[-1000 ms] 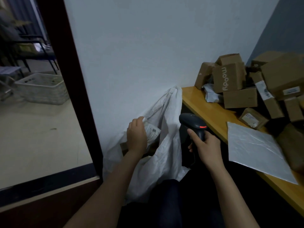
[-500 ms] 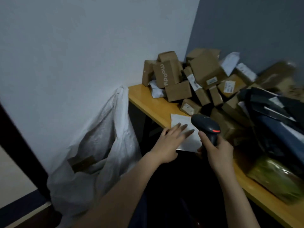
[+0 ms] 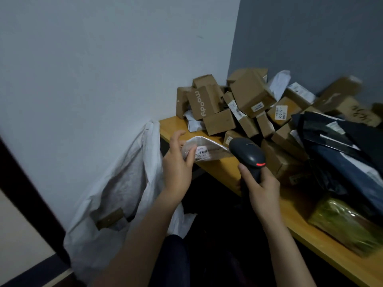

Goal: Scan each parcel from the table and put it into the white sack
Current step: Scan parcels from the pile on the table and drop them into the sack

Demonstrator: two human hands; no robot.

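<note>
Left hand [image 3: 178,166] fingers around a seemingly silver parcel [image 3: 209,149], right hand [image 3: 262,186] fingers around scanner [image 3: 247,153]

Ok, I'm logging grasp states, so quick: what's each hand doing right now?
Left hand: holding the white mailer by its near end, label up.
Right hand: gripping the scanner by its handle.

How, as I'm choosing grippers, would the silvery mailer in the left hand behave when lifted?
Probably floppy: the silvery mailer bows into a ridge where the left hand grips one end. Likely light, as it looks thin.
</note>
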